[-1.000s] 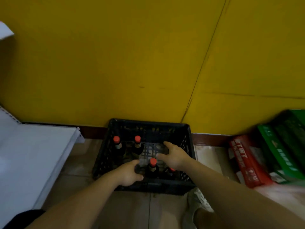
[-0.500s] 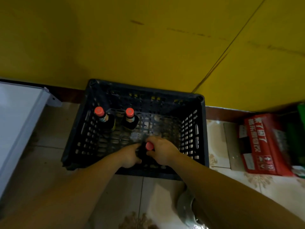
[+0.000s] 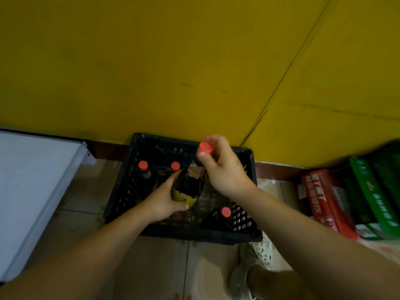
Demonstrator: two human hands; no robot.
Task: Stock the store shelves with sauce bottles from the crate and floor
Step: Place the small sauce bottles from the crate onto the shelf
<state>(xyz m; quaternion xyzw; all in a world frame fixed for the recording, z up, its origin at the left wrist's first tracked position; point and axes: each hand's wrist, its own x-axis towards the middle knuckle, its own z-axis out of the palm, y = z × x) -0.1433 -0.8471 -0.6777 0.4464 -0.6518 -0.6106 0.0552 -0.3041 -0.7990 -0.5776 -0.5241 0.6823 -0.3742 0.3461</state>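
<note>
1. Gripping the neck of a dark sauce bottle just under its red cap, the right hand is curling its fingers and thumb tightly around the glass.
2. The left hand is wrapping around the lower body of the same bottle, with one digit reaching up along its side and another closing under the yellow label.
3. The bottle is tilting with its cap toward the wall and is sitting over the middle of the black crate. Whether its base is touching the crate bottom cannot be told.
4. Three more bottles are standing upright in the crate. A left bottle and a middle bottle are sitting side by side toward the far left. A near bottle is standing in the near right corner.
5. The crate is resting on the tiled floor, against the yellow wall.
6. A white shelf is lying to the left of the crate.
7. A red carton and a green carton are leaning to the right of the crate.
8. A pale shoe is showing on the floor just below the crate's near right corner.
</note>
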